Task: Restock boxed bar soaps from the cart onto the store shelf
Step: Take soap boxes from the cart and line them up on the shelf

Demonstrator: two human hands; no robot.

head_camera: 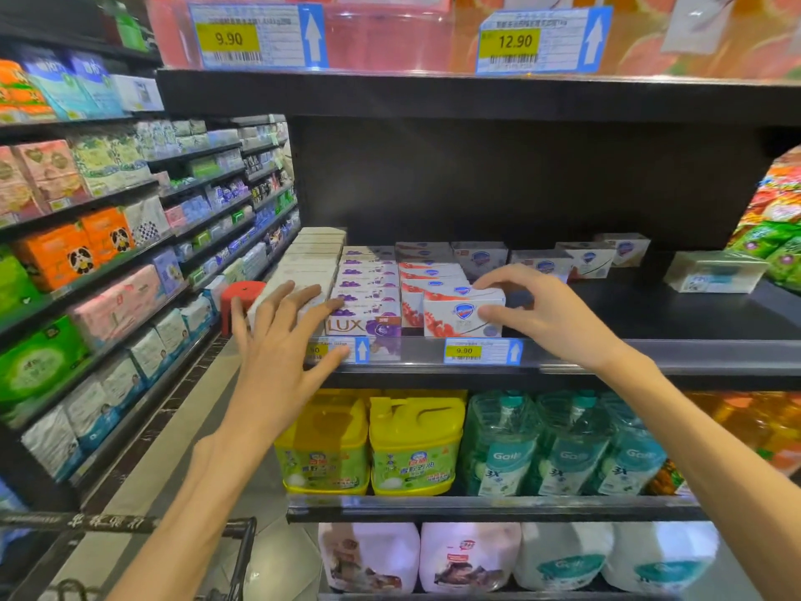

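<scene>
The right hand (535,312) grips a red-and-white soap box (463,316) at the near edge of the shelf (650,318), fingers curled over its top far edge and thumb pressed against its front face. The box stands at the front of a row of like red-and-white boxes (427,275) running toward the far side of the shelf. The left hand (277,336) is spread with straight fingers and holds nothing; its fingertips (333,304) touch the top of the nearest purple LUX box (362,325), and the other fingers lie over the front of the cream box row (312,258) at far left. The purple LUX row (368,275) sits between the cream row and the red-and-white row. Further white soap boxes (585,258) stand scattered along the far part of the shelf, to the right. A price tag reading 9.90 (481,351) hangs on the shelf's front rail just below the gripped box. On the shelf beneath stand yellow detergent jugs (416,444) and green-tinted bottles (563,444). The cart handle (86,522) shows at near left, and a red stool (240,297) stands in the aisle beyond the left hand.
</scene>
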